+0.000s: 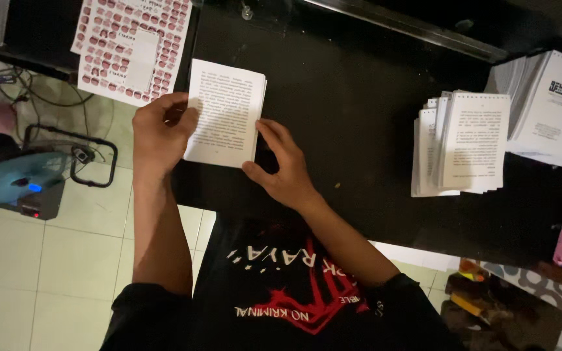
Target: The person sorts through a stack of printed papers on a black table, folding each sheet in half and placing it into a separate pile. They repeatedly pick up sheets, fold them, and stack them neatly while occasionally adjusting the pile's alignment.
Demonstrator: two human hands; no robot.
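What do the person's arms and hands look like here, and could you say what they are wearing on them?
Both the left hand and the right hand are bare: no gloves, rings, watch or bracelet show. The forearms are uncovered up to black short sleeves. The sleeves belong to a black T-shirt with a red and white print on the chest.

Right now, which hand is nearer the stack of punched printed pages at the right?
Right. The right hand rests on the small sheet bundle's right edge, on the stack's side; the left hand grips its left edge.
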